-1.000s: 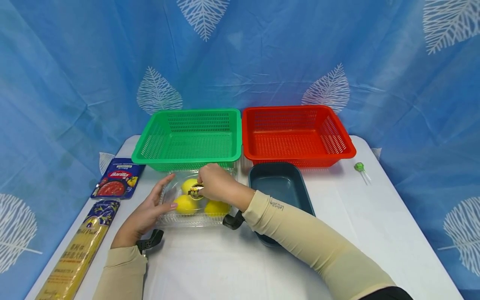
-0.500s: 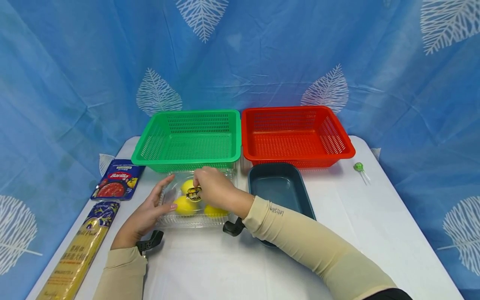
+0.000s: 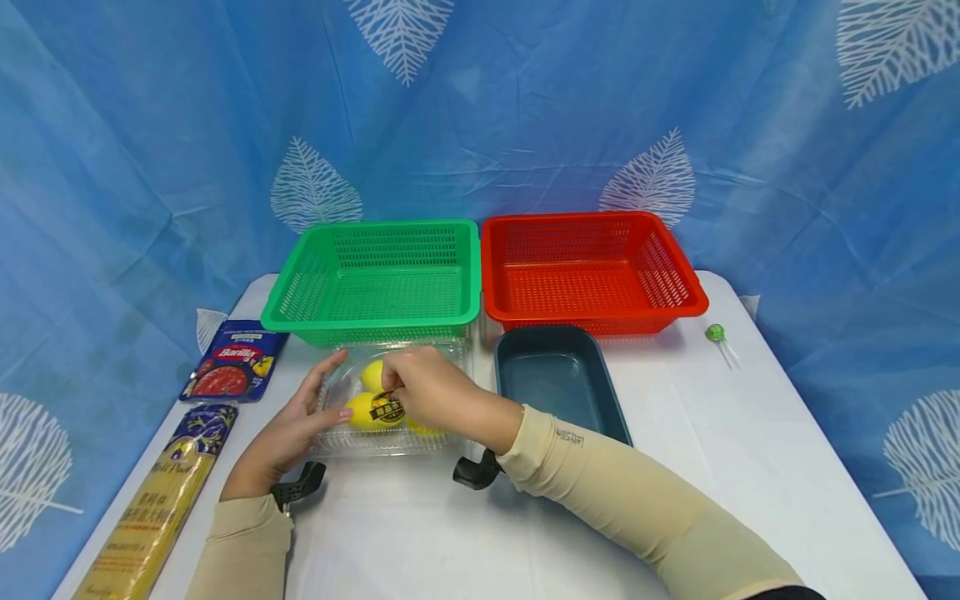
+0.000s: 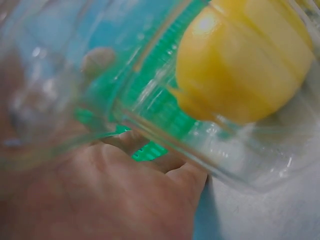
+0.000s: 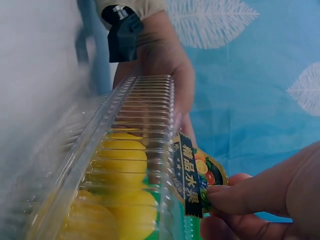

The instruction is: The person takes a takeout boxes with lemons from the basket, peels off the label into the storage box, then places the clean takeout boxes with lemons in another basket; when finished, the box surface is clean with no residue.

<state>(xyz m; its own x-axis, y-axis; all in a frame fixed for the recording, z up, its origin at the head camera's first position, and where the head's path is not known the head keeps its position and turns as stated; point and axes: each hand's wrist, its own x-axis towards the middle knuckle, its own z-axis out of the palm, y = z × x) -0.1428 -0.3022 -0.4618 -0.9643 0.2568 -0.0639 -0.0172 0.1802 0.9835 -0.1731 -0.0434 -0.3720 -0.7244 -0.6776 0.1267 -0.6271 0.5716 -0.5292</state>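
Observation:
A clear plastic clamshell box [image 3: 390, 444] with yellow lemons [image 3: 372, 412] inside lies on the table before the green basket. My left hand [image 3: 296, 425] holds the box at its left side, thumb on the lid and fingers along the edge. In the left wrist view, one lemon [image 4: 245, 60] shows through the plastic above that hand. My right hand [image 3: 435, 392] is over the lid, pinching a black and gold fruit label [image 5: 192, 172] between thumb and finger. The right wrist view has the label at the lid's surface; whether part still sticks is unclear.
Behind the box stand a green basket [image 3: 375, 320] and a red basket [image 3: 600, 313]. A dark blue dish [image 3: 558, 375] sits under the right forearm. At left lie a blue sauce pouch [image 3: 234, 360] and a spaghetti pack [image 3: 157, 508]; at right, a green-topped lollipop-like item [image 3: 716, 333].
My right hand has drawn the label toward me across the lid, and it now appears over the front lemons. The left hand stays in place on the box.

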